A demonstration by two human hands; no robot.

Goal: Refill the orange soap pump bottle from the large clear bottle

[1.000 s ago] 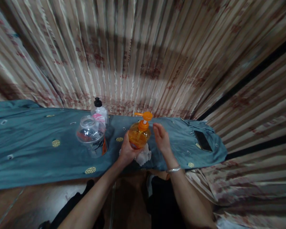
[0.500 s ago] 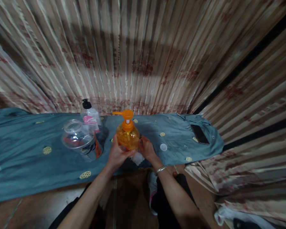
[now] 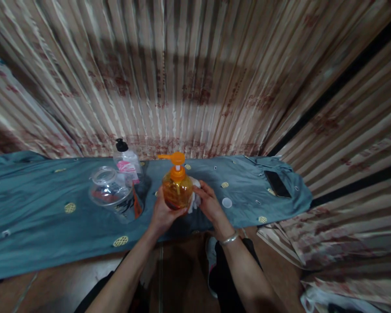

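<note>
An orange pump bottle of clear amber liquid stands upright between my hands, its spout pointing left. My left hand is wrapped round its lower left side. Against the bottle's right side, my right hand presses a crumpled white tissue, gripped in its fingers. Left of the hands is a clear plastic cup with a domed lid, with dark and orange print. Just behind it stands a clear pump bottle with a black pump and pink label.
A teal cloth with yellow patterns covers the long narrow surface. On it lie a small white disc and, further right, a black phone. Pleated curtains hang close behind and on the right.
My right hand has brought the tissue up from below the bottle to its right side. The left hand keeps its hold. The whole view has shifted slightly.
</note>
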